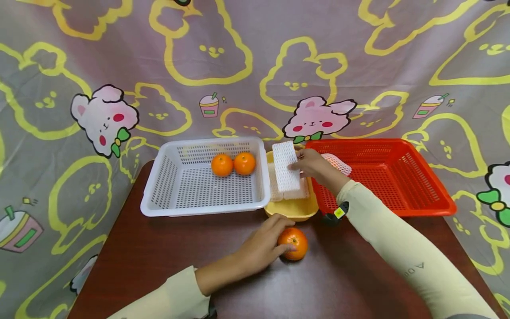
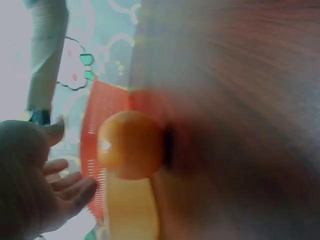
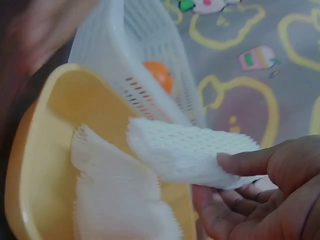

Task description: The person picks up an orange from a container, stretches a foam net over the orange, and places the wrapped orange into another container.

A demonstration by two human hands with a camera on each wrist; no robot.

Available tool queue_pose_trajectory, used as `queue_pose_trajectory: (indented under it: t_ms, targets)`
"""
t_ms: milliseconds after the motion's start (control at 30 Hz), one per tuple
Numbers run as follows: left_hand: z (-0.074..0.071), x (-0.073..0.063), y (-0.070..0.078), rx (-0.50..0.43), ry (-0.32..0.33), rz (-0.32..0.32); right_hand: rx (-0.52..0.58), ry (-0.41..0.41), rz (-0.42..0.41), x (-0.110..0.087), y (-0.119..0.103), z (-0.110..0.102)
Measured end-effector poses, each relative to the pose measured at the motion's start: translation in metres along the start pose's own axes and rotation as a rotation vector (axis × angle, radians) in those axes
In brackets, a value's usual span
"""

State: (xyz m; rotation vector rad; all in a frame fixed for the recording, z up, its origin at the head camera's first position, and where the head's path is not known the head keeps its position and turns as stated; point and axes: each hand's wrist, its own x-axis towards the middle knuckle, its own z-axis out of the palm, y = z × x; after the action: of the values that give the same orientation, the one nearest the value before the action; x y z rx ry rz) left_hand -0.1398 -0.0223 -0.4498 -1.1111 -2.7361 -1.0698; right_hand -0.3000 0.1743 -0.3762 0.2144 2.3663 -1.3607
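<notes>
In the head view, my left hand [image 1: 260,243] is at an orange [image 1: 295,241] on the table, its thumb and fingers spread about the fruit. The left wrist view shows that hand [image 2: 30,175] with loose fingers and a gap between it and the orange [image 2: 131,145]. My right hand [image 1: 316,166] pinches a flat white foam net sleeve [image 1: 284,166] above the yellow basket [image 1: 296,212]. Thumb and fingers grip one end of the sleeve [image 3: 185,150] in the right wrist view. More foam sleeves [image 3: 117,190] lie inside the yellow basket.
A white basket [image 1: 207,208] on the left holds two oranges [image 1: 233,165]. On the right stands a red basket [image 1: 422,210] with a net-wrapped item [image 1: 338,164] in its left corner. A patterned cloth [image 1: 255,66] hangs behind the dark table [image 1: 167,248].
</notes>
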Motion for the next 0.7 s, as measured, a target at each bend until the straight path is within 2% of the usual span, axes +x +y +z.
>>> queue_pose_trajectory:
  t_ms: [100,167,233,400,467,600,700]
  targets:
    - [-0.014,0.006,0.004,-0.019,0.146,0.033,-0.020,-0.004,-0.099,-0.019,0.005,-0.010]
    - [-0.023,0.011,0.005,-0.040,0.226,0.000,-0.027,-0.022,-0.174,-0.033,0.011,-0.013]
    - [-0.031,0.016,0.004,-0.120,0.264,-0.062,-0.011,-0.054,-0.235,-0.048,0.018,-0.014]
    - [-0.041,0.027,0.003,-0.431,0.250,-0.199,0.038,-0.106,-0.350,-0.081,0.035,-0.006]
    - [-0.042,0.030,0.005,-0.503,0.243,-0.234,0.056,-0.118,-0.387,-0.091,0.040,-0.002]
    - [-0.037,0.031,0.006,-0.537,0.236,-0.249,0.077,-0.106,-0.439,-0.108,0.052,0.005]
    - [-0.032,0.030,0.007,-0.515,0.247,-0.217,0.075,-0.083,-0.464,-0.115,0.065,0.007]
